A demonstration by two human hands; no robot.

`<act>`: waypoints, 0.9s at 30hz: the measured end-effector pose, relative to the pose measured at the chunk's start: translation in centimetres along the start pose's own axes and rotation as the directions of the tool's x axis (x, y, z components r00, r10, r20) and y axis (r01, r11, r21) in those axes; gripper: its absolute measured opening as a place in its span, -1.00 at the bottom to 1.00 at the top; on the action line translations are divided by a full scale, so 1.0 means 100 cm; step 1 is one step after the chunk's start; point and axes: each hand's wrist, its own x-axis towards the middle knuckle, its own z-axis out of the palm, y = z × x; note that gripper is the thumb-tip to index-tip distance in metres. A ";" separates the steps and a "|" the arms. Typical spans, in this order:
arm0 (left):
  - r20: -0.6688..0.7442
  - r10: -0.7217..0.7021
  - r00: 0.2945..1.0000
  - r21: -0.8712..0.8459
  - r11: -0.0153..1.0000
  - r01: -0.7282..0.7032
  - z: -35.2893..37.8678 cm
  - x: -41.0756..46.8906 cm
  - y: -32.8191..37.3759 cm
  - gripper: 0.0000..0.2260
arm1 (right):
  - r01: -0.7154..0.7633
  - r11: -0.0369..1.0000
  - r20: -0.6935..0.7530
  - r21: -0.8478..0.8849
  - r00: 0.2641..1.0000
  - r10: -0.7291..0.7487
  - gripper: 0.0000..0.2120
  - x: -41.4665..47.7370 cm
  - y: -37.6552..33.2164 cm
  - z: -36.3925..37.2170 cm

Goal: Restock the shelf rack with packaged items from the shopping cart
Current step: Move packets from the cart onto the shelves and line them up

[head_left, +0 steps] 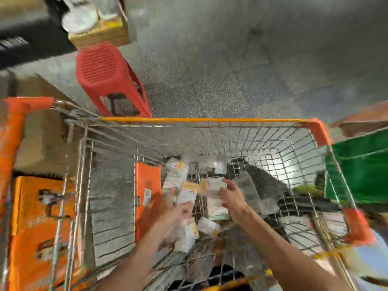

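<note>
Both hands are down inside the cart (210, 119): the left hand (174, 211) is curled round a bundle of packets (186, 196), and the right hand (230, 196) pinches another packet (214, 185) just beside it. More loose packets (217, 208) lie on the wire floor. The bundle looks loosely stacked, so adding one more could send slick packets sliding out of the grip. No shelf is in view.
</note>
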 end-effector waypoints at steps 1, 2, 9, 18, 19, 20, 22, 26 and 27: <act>0.036 0.040 0.999 -0.029 0.999 -0.039 0.003 -0.010 0.006 -0.29 | 0.014 0.998 -0.026 0.054 1.000 -0.012 -0.72 -0.014 -0.002 -0.002; 0.044 0.081 0.996 -0.043 0.996 -0.079 0.005 -0.017 0.012 -0.28 | 0.028 0.993 -0.048 0.117 0.999 -0.023 -0.74 -0.028 -0.007 -0.004; 0.244 0.469 0.849 -0.101 0.883 -0.459 0.065 -0.123 0.080 -0.40 | 0.335 0.844 -0.108 0.418 0.941 -0.320 -0.68 -0.158 -0.057 -0.038; 0.606 0.653 0.453 -0.084 0.619 -0.781 0.176 -0.273 0.128 -0.31 | 0.748 0.556 -0.451 0.362 0.663 -0.597 -0.43 -0.334 -0.076 -0.135; 0.648 0.644 0.406 -0.090 0.594 -0.800 0.190 -0.287 0.128 -0.28 | 0.782 0.549 -0.500 0.297 0.617 -0.608 -0.42 -0.351 -0.071 -0.149; 0.706 0.623 0.336 -0.105 0.561 -0.821 0.213 -0.308 0.126 -0.25 | 0.816 0.532 -0.580 0.225 0.551 -0.600 -0.40 -0.375 -0.064 -0.169; 0.785 0.582 0.211 -0.127 0.485 -0.865 0.248 -0.337 0.120 -0.22 | 0.832 0.547 -0.674 0.093 0.457 -0.581 -0.38 -0.410 -0.050 -0.199; 0.868 0.496 0.016 -0.183 0.349 -0.919 0.314 -0.385 0.100 -0.24 | 0.841 0.540 -0.794 -0.037 0.303 -0.526 -0.48 -0.470 -0.021 -0.252; 0.888 0.458 -0.043 -0.203 0.307 -0.930 0.330 -0.401 0.093 -0.24 | 0.843 0.534 -0.829 -0.070 0.248 -0.501 -0.50 -0.484 -0.010 -0.266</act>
